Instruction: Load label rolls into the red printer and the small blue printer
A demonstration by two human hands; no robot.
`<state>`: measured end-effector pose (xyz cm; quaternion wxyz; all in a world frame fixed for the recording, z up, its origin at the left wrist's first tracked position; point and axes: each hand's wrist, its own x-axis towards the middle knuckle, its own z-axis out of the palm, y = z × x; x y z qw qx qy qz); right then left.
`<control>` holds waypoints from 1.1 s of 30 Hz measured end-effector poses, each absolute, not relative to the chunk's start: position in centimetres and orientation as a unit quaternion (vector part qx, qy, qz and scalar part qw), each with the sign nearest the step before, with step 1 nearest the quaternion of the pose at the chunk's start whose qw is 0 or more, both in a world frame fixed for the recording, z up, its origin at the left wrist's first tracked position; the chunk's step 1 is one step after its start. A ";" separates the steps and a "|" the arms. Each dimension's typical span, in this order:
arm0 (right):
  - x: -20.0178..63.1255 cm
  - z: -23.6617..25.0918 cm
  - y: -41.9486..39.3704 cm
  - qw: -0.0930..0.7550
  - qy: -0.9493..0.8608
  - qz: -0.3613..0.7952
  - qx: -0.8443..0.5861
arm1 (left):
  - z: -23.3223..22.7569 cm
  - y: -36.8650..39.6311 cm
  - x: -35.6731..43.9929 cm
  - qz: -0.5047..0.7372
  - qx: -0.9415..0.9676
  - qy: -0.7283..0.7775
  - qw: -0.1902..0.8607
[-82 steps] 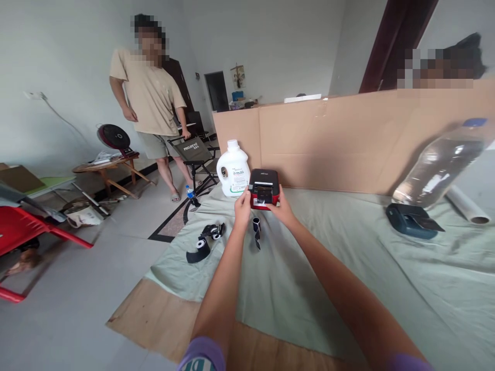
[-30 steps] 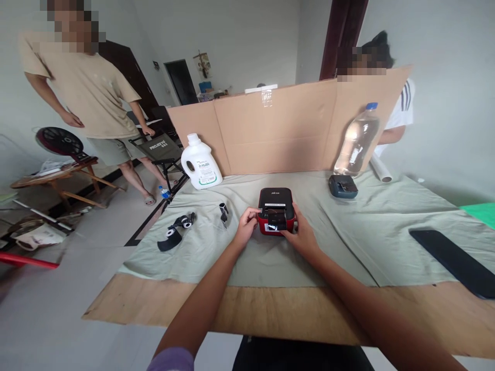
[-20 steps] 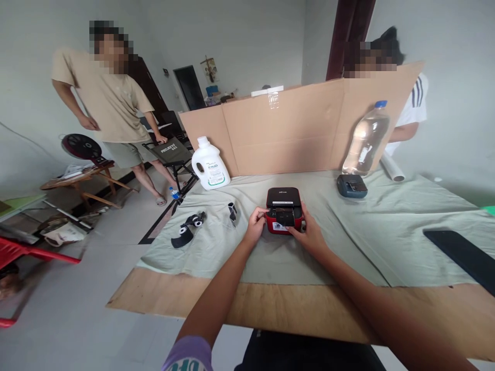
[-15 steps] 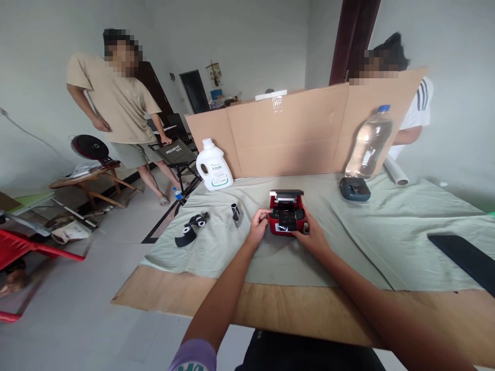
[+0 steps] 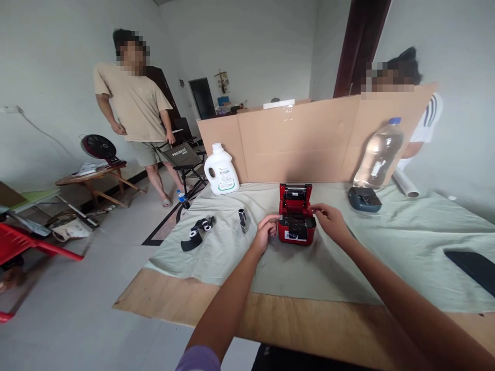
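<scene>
Right now a small red printer (image 5: 295, 222) with its lid stood upright sits on the green cloth (image 5: 386, 242) covering the bench (image 5: 309, 330), directly between the two hands. On its left side the left hand (image 5: 266, 231) touches the casing with fingers curled against it, steadying rather than fully gripping. Over its right upper edge the right hand (image 5: 328, 220) hovers with fingers loosely spread and pointing toward the open top; it holds nothing, and whether a fingertip touches the rim cannot be told. Left of the printer lie a small black roll (image 5: 242, 220) and, farther left, black label spools (image 5: 198, 233). Behind stand a white detergent jug (image 5: 221, 169), a cardboard screen (image 5: 309, 139), a clear water bottle (image 5: 378, 153) and a dark blue device (image 5: 364, 199).
</scene>
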<state>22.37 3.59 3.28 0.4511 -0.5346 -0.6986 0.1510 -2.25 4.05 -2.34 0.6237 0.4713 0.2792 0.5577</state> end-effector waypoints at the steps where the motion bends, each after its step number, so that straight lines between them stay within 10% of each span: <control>1: 22.0 4.4 4.5 0.391 -0.737 0.134 -0.535 | -2.4 4.1 -2.2 0.558 0.471 0.279 0.624; 7: 17.6 8.8 9.3 -0.022 -0.829 0.095 -0.550 | -2.2 4.1 -2.2 0.556 0.462 0.286 0.629; 14: 14.5 9.5 11.0 -0.119 -0.786 0.129 -0.592 | -1.9 4.0 -2.1 0.559 0.458 0.269 0.636; 33: 2.8 17.8 7.4 0.171 -0.856 0.090 -0.480 | -2.0 4.8 -1.7 0.553 0.442 0.237 0.665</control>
